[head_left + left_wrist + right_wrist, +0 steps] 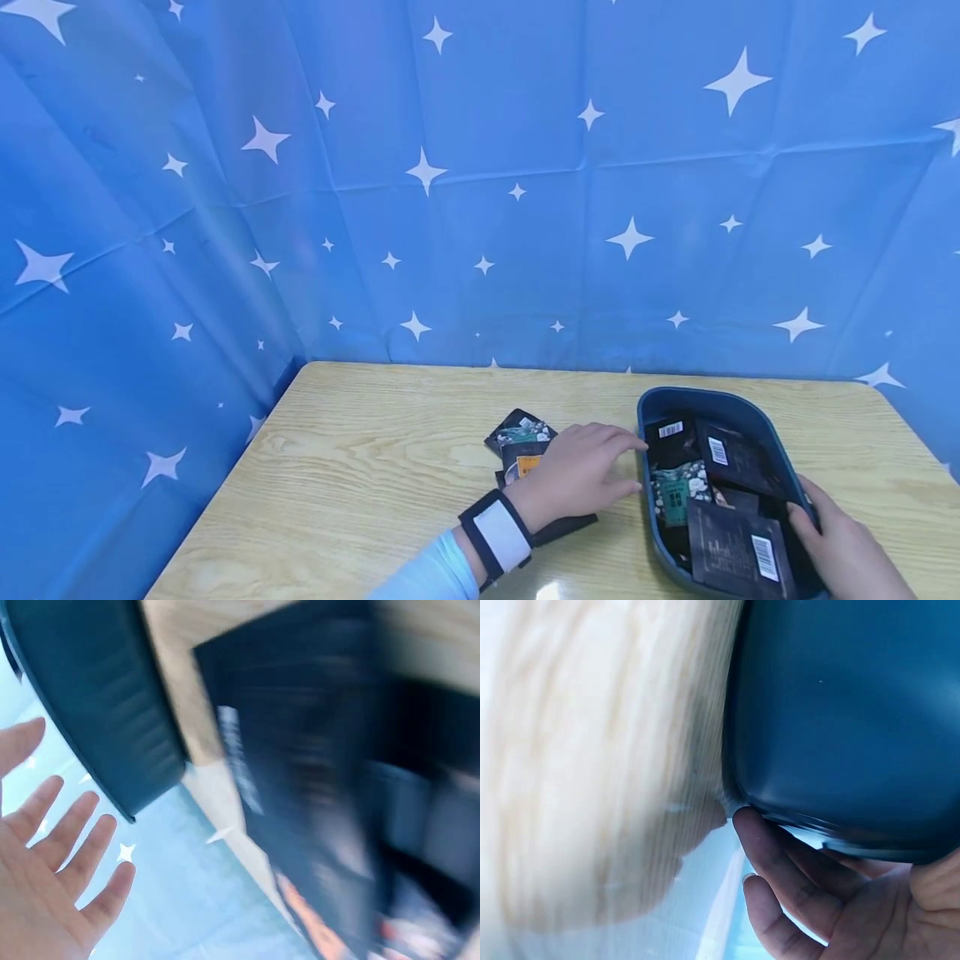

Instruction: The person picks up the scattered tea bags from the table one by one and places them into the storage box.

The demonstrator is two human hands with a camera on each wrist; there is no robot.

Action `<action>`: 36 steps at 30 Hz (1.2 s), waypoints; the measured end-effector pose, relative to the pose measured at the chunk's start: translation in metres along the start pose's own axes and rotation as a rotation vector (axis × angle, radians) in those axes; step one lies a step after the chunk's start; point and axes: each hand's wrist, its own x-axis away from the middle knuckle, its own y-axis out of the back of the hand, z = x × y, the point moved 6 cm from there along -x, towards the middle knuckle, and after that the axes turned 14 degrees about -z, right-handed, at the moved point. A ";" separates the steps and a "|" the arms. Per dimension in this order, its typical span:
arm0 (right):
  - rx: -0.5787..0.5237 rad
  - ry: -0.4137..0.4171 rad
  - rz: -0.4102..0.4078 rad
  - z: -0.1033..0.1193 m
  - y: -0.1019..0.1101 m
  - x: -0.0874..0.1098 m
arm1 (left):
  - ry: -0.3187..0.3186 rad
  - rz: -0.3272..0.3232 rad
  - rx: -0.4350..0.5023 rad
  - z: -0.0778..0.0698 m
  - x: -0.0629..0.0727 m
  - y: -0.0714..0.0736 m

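A dark blue plastic bin (776,437) stands at the right of the table, with several flat black packets (727,542) inside, some showing barcodes. One packet with a green label (675,496) lies among them. My right hand (847,537) grips the bin's right side, thumb over the rim and fingers against the outer wall (840,735). Beside the bin's left wall is my left hand (581,471), fingers extended and spread, holding nothing. Under and behind it lies a pile of packets (525,435) on the table, partly hidden by the hand and wrist. These packets (292,750) look blurred in the left wrist view.
The wooden table (360,467) reaches back to a blue curtain (480,217) with white stars, which also hangs along the left side. A black band with a white patch (501,533) is around the left wrist.
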 end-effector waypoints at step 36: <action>-0.020 -0.023 0.013 0.001 0.001 0.006 | 0.124 0.128 -0.041 0.057 0.075 0.002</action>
